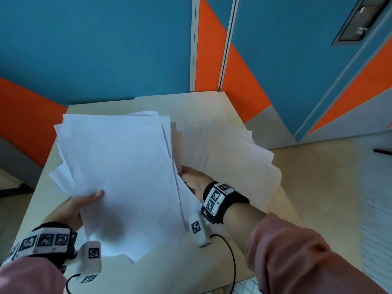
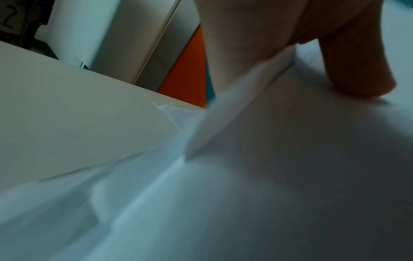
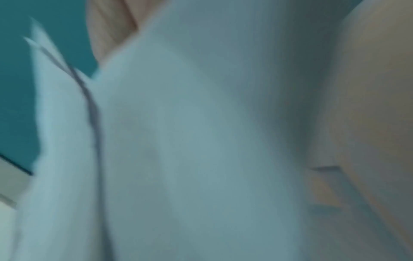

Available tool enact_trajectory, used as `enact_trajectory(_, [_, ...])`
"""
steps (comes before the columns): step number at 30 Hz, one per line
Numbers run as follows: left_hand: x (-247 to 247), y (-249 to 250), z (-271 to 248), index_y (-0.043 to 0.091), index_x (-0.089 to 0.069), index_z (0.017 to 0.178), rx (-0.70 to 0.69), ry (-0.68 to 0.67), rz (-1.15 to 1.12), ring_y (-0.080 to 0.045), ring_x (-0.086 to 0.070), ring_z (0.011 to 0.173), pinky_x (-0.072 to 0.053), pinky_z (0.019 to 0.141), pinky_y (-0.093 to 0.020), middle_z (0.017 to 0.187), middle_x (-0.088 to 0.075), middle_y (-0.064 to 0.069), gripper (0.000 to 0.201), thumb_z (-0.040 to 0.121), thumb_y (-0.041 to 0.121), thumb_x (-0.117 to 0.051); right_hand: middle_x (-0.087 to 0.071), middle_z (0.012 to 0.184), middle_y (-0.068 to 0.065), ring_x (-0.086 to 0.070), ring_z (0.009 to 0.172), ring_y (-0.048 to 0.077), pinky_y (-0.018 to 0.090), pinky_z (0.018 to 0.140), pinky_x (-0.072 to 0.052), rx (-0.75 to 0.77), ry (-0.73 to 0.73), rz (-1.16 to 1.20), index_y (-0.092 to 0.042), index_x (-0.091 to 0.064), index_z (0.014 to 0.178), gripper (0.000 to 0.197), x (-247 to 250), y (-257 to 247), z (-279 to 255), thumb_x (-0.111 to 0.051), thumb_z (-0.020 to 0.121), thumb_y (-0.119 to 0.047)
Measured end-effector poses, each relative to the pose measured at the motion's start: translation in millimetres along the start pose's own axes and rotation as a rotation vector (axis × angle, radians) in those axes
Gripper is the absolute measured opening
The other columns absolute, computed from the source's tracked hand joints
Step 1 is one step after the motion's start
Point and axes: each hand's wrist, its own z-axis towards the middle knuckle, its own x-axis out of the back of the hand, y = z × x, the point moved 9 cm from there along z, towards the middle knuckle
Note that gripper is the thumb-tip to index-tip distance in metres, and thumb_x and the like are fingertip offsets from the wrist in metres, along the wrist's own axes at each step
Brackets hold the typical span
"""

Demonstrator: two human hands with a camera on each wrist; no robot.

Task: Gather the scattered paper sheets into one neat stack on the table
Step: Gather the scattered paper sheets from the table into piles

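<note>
A thick, uneven bundle of white paper sheets (image 1: 118, 166) is tilted up above the light wooden table (image 1: 191, 102). My left hand (image 1: 78, 206) grips its lower left edge, thumb pressed on the top sheet; the left wrist view shows that thumb (image 2: 357, 70) on the paper (image 2: 268, 176). My right hand (image 1: 194, 179) reaches under the bundle's right edge, its fingers hidden behind the sheets. More white sheets (image 1: 233, 153) lie fanned on the table to the right. The right wrist view is filled by blurred paper (image 3: 178, 141).
The small table stands against a blue and orange wall (image 1: 95, 49). A black cable (image 1: 231, 253) runs across the table's near edge. Pale floor (image 1: 318, 177) lies to the right, with a door (image 1: 286, 60) beyond.
</note>
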Motion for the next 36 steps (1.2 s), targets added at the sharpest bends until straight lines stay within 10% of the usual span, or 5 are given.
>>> enact_trajectory(5, [25.8, -4.8, 5.4, 0.002, -0.061, 0.103, -0.032, 0.215, -0.02, -0.018, -0.072, 0.059, -0.057, 0.051, -0.025, 0.069, -0.075, -0.005, 0.023, 0.081, 0.008, -0.061, -0.038, 0.148, 0.005, -0.029, 0.142, 0.024, 0.033, 0.11, -0.026, 0.041, -0.071, -0.046, -0.015, -0.026, 0.148, 0.103, -14.3, -13.3, -5.1, -0.043, 0.068, -0.077])
enact_trajectory(12, [78.6, 0.9, 24.6, -0.001, -0.064, 0.099, -0.063, 0.429, 0.171, -0.036, -0.068, 0.092, -0.049, 0.094, -0.049, 0.092, -0.071, -0.02, 0.054, 0.061, 0.034, -0.079, -0.064, 0.108, 0.011, -0.061, 0.076, 0.016, 0.022, 0.061, -0.049, 0.097, 0.344, -0.107, -0.008, -0.041, 0.139, 0.052, 50.8, 20.6, 12.9, -0.054, 0.094, -0.03])
enact_trajectory(17, [71.6, 9.6, 38.2, 0.003, -0.071, 0.091, -0.061, 0.412, 0.181, -0.028, -0.066, 0.078, -0.055, 0.079, -0.028, 0.072, -0.072, -0.008, 0.036, 0.069, 0.031, -0.077, -0.058, 0.127, 0.015, -0.055, 0.114, 0.03, 0.036, 0.095, -0.045, -0.203, 0.891, -0.381, -0.006, -0.059, 0.119, 0.041, 151.6, 82.4, -19.6, -0.066, 0.082, -0.024])
enact_trajectory(25, [38.0, 17.8, 48.5, 0.003, -0.061, 0.083, -0.088, 0.317, 0.089, -0.009, -0.067, 0.048, -0.055, 0.049, -0.018, 0.055, -0.071, 0.0, 0.005, 0.084, -0.001, -0.059, -0.02, 0.15, 0.022, -0.022, 0.14, 0.036, 0.048, 0.109, -0.027, -0.609, 1.162, -0.35, -0.008, -0.006, 0.149, 0.121, 207.0, 150.7, -72.2, -0.079, 0.064, -0.051])
enact_trajectory(36, [35.8, 18.5, 50.9, 0.002, -0.061, 0.085, -0.068, 0.339, 0.087, -0.01, -0.066, 0.045, -0.055, 0.048, -0.019, 0.053, -0.07, 0.002, 0.004, 0.084, -0.001, -0.058, -0.061, 0.123, 0.02, -0.058, 0.109, 0.037, 0.039, 0.091, -0.048, -0.121, 1.175, -0.187, -0.002, -0.058, 0.121, 0.041, 232.0, 141.2, -56.0, -0.059, 0.081, -0.008])
